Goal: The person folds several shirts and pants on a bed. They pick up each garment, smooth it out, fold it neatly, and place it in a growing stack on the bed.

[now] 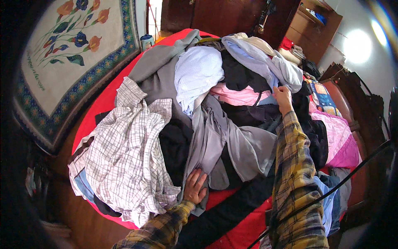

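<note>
My left hand [195, 186] rests flat on the lower end of a grey garment [211, 137], its thumb apart from the fingers. Farther off on the right, my right hand [283, 98] pinches the edge of a light blue garment [248, 59] on the heap. Beneath that edge lie pink cloth [239, 95] and black clothing [244, 73]. A white checked shirt [124, 149] is spread to the left of my left hand. Another pale blue garment [199, 68] lies bunched in the middle of the heap.
The clothes lie on a bed with a red cover [99, 102]. Pink quilted bedding [339, 133] is at the right, near the dark wooden headboard [363, 90]. A black cable [348, 177] crosses over my right sleeve. A flowered rug [84, 81] is at the left.
</note>
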`<state>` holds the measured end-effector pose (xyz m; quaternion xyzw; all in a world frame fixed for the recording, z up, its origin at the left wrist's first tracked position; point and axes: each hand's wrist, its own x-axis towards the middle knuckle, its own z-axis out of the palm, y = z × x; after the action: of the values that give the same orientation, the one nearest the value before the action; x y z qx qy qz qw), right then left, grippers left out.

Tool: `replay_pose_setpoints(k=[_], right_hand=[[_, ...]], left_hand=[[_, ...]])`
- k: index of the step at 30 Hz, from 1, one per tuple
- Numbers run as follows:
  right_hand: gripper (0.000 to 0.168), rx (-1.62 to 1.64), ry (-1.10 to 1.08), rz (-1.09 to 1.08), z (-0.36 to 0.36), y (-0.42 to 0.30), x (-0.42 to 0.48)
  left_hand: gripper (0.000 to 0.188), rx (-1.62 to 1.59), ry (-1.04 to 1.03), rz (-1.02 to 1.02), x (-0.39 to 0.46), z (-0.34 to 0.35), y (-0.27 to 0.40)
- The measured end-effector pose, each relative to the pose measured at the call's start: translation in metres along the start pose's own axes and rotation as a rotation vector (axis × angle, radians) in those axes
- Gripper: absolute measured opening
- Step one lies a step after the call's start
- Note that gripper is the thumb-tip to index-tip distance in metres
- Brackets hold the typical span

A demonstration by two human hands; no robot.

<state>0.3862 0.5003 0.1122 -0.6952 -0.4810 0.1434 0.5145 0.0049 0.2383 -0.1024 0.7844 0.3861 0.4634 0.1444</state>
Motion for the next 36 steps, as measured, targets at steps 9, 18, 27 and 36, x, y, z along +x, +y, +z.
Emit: replay_pose_setpoints(k=[9, 18, 27, 36], right_hand=[[0.013, 0.295, -0.328, -0.169, -0.002, -0.086, -0.137], [0.028, 0.363, -0.33, 0.134, -0.071, -0.122, -0.436], [0.027, 0.423, -0.393, 0.296, -0.137, -0.099, -0.575], [0.026, 0.169, -0.617, 0.027, -0.146, -0.098, -0.616]], left_hand=[[0.05, -0.004, 0.034, 0.036, 0.005, 0.007, 0.001], [0.048, -0.035, 0.098, 0.097, 0.005, 0.007, 0.005], [0.047, -0.231, -0.084, -0.178, 0.011, -0.002, 0.02], [0.109, -0.213, -0.402, 0.047, 0.045, -0.037, 0.162]])
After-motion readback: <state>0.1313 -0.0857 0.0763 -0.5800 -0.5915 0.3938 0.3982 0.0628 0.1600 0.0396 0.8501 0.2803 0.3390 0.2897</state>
